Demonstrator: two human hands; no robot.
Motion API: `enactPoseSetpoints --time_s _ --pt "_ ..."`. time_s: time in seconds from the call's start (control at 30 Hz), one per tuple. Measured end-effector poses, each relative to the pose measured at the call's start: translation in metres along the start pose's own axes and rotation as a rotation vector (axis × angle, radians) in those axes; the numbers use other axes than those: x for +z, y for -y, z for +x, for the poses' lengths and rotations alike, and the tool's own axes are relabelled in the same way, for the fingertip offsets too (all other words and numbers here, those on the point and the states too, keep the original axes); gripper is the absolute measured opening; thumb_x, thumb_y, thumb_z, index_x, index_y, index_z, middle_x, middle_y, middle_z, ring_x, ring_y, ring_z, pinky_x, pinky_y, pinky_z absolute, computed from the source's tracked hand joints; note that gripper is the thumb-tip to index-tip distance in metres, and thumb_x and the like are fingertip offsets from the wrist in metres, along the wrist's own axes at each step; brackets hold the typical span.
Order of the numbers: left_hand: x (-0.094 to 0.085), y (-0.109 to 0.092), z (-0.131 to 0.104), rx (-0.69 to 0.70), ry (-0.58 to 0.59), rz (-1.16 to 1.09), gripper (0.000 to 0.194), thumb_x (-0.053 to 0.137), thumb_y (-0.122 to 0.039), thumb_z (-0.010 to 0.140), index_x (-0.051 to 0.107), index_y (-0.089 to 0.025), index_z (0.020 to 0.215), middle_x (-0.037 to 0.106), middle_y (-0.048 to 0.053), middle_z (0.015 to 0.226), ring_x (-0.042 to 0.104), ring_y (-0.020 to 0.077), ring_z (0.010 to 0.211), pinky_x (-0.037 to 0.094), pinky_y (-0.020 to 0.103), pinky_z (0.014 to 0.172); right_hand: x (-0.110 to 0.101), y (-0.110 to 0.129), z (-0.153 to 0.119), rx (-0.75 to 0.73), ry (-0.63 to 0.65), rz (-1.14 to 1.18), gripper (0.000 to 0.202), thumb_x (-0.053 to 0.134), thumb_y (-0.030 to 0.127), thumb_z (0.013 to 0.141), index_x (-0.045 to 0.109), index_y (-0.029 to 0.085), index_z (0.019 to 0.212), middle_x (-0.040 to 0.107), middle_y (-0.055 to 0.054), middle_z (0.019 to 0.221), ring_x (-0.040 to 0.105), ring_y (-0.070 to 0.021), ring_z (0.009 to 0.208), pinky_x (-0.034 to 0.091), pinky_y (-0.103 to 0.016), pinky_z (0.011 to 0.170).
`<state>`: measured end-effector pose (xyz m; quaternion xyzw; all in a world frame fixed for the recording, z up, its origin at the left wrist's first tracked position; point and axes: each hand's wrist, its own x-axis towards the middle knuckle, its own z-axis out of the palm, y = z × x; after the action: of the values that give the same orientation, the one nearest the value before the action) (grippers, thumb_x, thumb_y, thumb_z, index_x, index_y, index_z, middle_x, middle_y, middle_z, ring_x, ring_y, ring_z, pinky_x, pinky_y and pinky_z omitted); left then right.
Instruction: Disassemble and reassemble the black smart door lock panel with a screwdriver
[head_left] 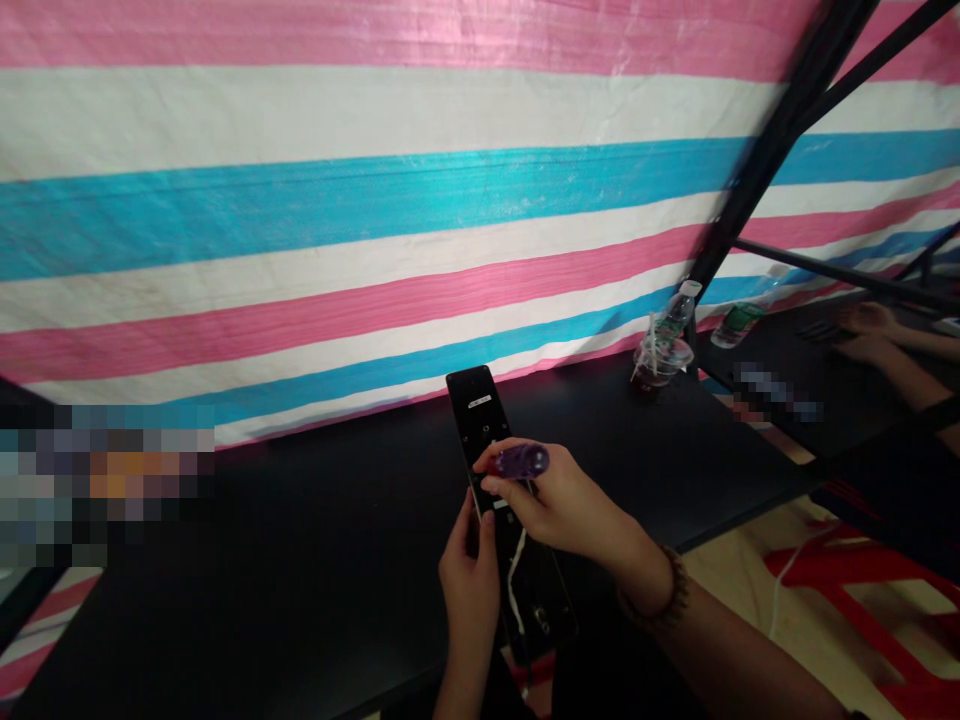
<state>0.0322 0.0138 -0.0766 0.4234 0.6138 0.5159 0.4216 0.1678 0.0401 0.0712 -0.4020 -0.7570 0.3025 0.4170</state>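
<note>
A long, narrow black panel lies at a slant over the table's front edge, with small metal fittings and white labels on its face. My left hand grips its left edge between thumb and fingers. In my right hand, above the middle of the panel, is a screwdriver with a purple translucent handle. Its tip is hidden by my fingers. A white cable runs along the lower half of the panel, below my right hand.
The black table meets a striped plastic sheet. At its right end stand a plastic cup and a bottle. Another person's hands rest on a neighbouring table beside a second bottle. Red stools stand below right.
</note>
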Motion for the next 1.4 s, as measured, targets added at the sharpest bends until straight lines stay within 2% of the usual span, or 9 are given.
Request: enactPoseSetpoints --time_s 0.13,0.4,0.5,0.63,0.77,0.87,1.0,1.1,1.4 --pt "-0.002 0.001 0.000 0.002 0.015 -0.027 0.053 0.061 -0.047 0.087 0.062 -0.016 0.130 0.063 0.014 0.135 0.056 0.0286 0.128 0.045 0.042 0.108 0.001 -0.001 -0.004 0.000 -0.005 0.043 0.013 0.057 0.024 0.093 0.066 0.020 0.102 0.071 -0.006 0.098 0.069 -0.0178 0.089 0.053 -0.029 0.081" --pt "-0.012 -0.017 0.017 -0.001 -0.073 -0.210 0.050 0.069 -0.042 0.081 0.064 -0.016 0.124 0.070 0.014 0.118 0.069 0.0249 0.104 0.055 0.041 0.094 -0.010 -0.002 -0.024 0.042 -0.311 0.532 0.011 0.059 0.028 0.095 0.065 0.022 0.102 0.071 -0.003 0.095 0.069 -0.0139 0.077 0.057 -0.028 0.073" --pt "-0.027 -0.010 0.028 0.006 -0.114 -0.169 0.041 0.066 -0.039 0.082 0.069 -0.014 0.114 0.072 0.013 0.111 0.071 0.0233 0.097 0.055 0.041 0.093 -0.014 -0.006 -0.035 0.073 -0.384 0.579 0.011 0.063 0.029 0.093 0.067 0.022 0.100 0.073 -0.004 0.094 0.069 -0.0143 0.075 0.058 -0.030 0.074" --pt "-0.064 0.009 0.036 0.105 -0.278 0.052 0.040 0.062 -0.043 0.081 0.070 -0.015 0.109 0.073 0.011 0.105 0.070 0.0234 0.093 0.055 0.041 0.091 -0.022 -0.022 -0.070 0.152 -0.451 0.529 0.012 0.063 0.030 0.093 0.069 0.022 0.100 0.074 -0.006 0.097 0.070 -0.0164 0.075 0.059 -0.032 0.072" --pt "-0.079 0.011 0.041 0.238 -0.101 0.395 0.035 0.056 -0.040 0.086 0.072 -0.017 0.108 0.071 0.010 0.107 0.067 0.0253 0.096 0.053 0.041 0.089 -0.028 -0.043 -0.100 0.229 -0.569 0.578 0.013 0.062 0.030 0.093 0.071 0.023 0.101 0.073 -0.008 0.099 0.070 -0.0188 0.079 0.059 -0.034 0.072" --pt "-0.062 0.001 0.055 0.328 0.076 0.587 0.033 0.053 -0.034 0.088 0.073 -0.019 0.110 0.071 0.010 0.108 0.064 0.0265 0.099 0.050 0.042 0.092 -0.028 -0.052 -0.104 0.233 -0.663 0.647 0.013 0.066 0.031 0.091 0.072 0.023 0.098 0.073 -0.007 0.096 0.070 -0.0190 0.077 0.059 -0.034 0.069" --pt "-0.034 -0.009 0.077 0.414 0.247 0.790 0.030 0.055 -0.027 0.087 0.075 -0.018 0.108 0.070 0.010 0.099 0.060 0.0266 0.096 0.048 0.040 0.091 -0.024 -0.046 -0.100 0.220 -0.691 0.674 0.012 0.069 0.032 0.088 0.073 0.023 0.095 0.074 -0.008 0.094 0.070 -0.0190 0.075 0.059 -0.034 0.068" --pt "-0.029 -0.009 0.087 0.408 0.298 0.846 0.027 0.054 -0.026 0.088 0.077 -0.017 0.098 0.070 0.011 0.094 0.061 0.0260 0.092 0.048 0.038 0.086 -0.022 -0.038 -0.104 0.225 -0.682 0.678 0.012 0.067 0.031 0.089 0.073 0.022 0.096 0.074 -0.008 0.095 0.070 -0.0186 0.073 0.059 -0.034 0.068" --pt "-0.046 -0.009 0.105 0.371 0.372 0.821 0.025 0.056 -0.020 0.083 0.078 -0.020 0.095 0.072 0.008 0.093 0.068 0.0216 0.086 0.051 0.033 0.084 -0.018 -0.042 -0.116 0.271 -0.651 0.695 0.016 0.066 0.034 0.091 0.071 0.021 0.098 0.074 -0.009 0.095 0.070 -0.0198 0.075 0.059 -0.037 0.069"
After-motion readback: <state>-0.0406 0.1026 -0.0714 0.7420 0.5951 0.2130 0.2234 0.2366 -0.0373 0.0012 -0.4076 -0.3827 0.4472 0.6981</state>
